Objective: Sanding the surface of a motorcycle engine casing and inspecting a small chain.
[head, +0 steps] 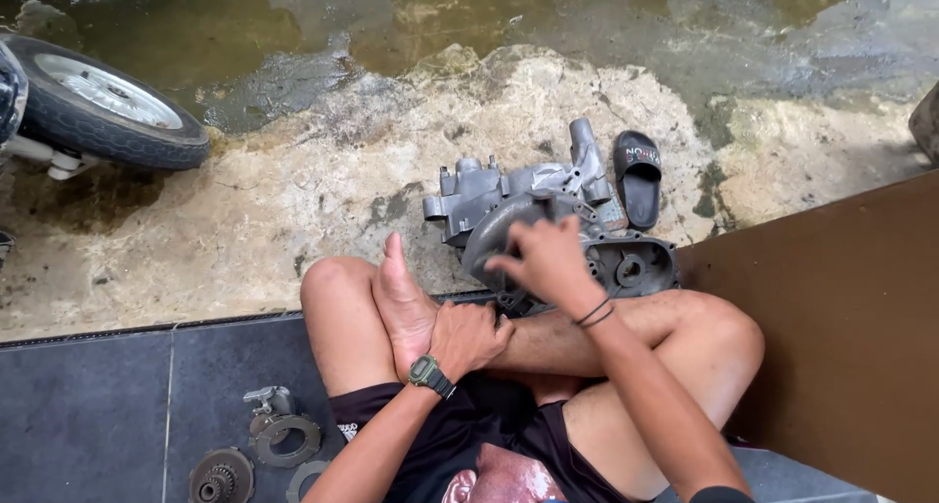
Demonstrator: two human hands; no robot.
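I sit cross-legged on a dark tiled step with a grey metal engine casing on the ground in front of my knees. My right hand rests on the casing's near side, fingers curled over its rounded cover. Whether it holds a small tool I cannot tell. My left hand, with a green watch on the wrist, is closed around my own foot and ankle, away from the casing.
A black sandal lies just right of the casing. A motorcycle wheel stands at the far left. Gears and round metal parts lie on the tiles by my left side. A brown board is at right. Wet concrete lies beyond.
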